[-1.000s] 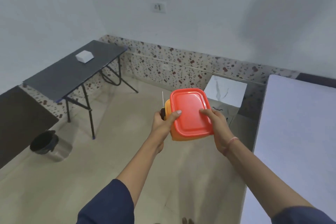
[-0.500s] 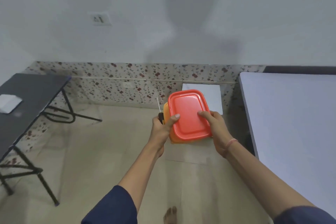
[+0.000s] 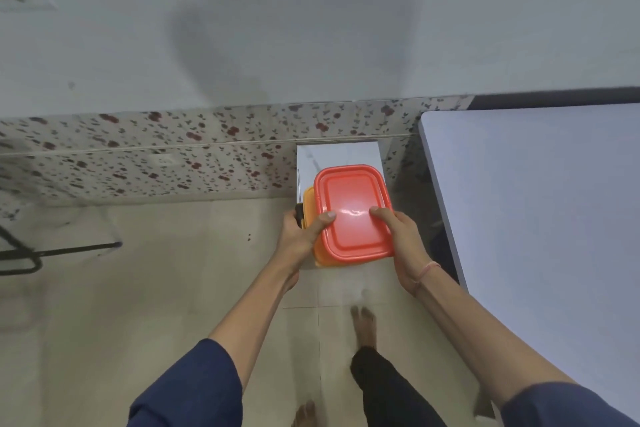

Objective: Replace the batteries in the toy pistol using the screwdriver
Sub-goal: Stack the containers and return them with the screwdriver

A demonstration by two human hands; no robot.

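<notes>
I carry an orange plastic box with a red lid (image 3: 351, 211) in front of me, above the floor. My left hand (image 3: 299, 237) grips its left side, thumb on the lid, and also pinches a screwdriver (image 3: 298, 199) against the box; its thin metal shaft sticks up and its dark handle shows by my fingers. My right hand (image 3: 403, 239) holds the box's right side, thumb on the lid. The lid is on, so the box's contents are hidden. No toy pistol or batteries are in sight.
A pale grey-white table (image 3: 540, 218) fills the right side. A small white marble-topped stand (image 3: 337, 158) is against the speckled wall skirting ahead. Black table legs (image 3: 41, 253) show at the far left. My bare feet (image 3: 363, 326) are on the beige tiled floor.
My view has swung right and down as I walk; the black table has slid out at left and the pale table is closer. Both hands keep the same grip on the box.
</notes>
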